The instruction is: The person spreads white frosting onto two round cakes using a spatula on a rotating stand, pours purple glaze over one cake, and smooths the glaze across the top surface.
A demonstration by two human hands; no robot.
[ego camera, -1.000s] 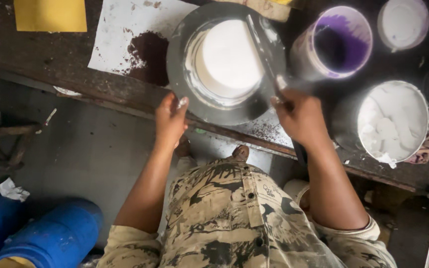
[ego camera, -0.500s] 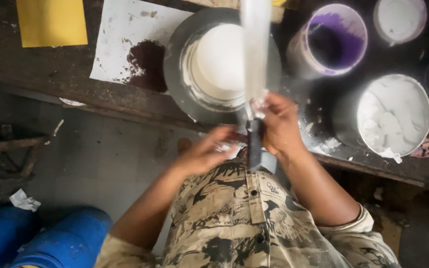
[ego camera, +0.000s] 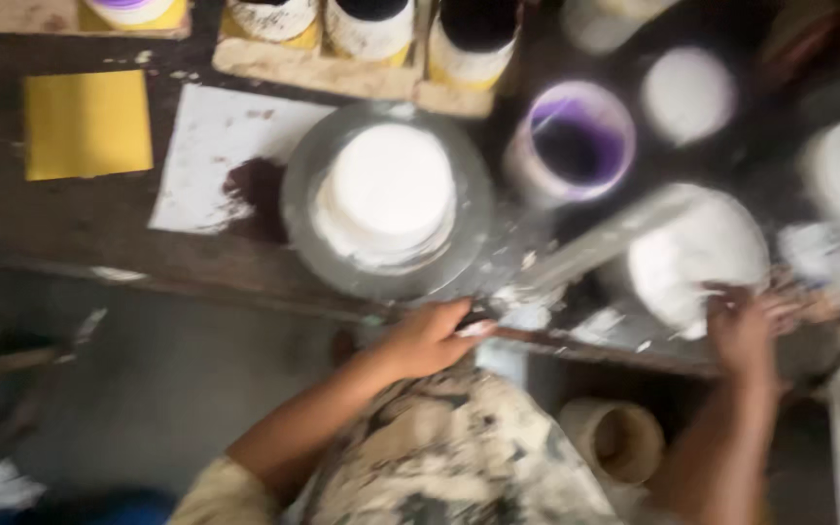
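A round white cake (ego camera: 388,190) sits on a grey turntable (ego camera: 301,228) on the dark bench. My left hand (ego camera: 430,337) is shut on the dark handle of a long flat spatula (ego camera: 607,245). Its white-smeared blade slants up to the right, past the turntable's edge. My right hand (ego camera: 746,328) reaches to the near rim of a tub of white cream (ego camera: 697,255) and touches it with spread fingers. The whole view is blurred by motion.
A purple-stained tub (ego camera: 576,146) stands behind the spatula, with more white tubs (ego camera: 687,94) at the back right. Left of the turntable lie a white sheet (ego camera: 208,146) with a dark brown smear (ego camera: 258,190) and a yellow card (ego camera: 87,124). Jars (ego camera: 274,19) line the back.
Both hands held the spatula upright over the cake. Now the left hand alone holds it, swung down to the right, and the right hand has let go and moved to the white tub.
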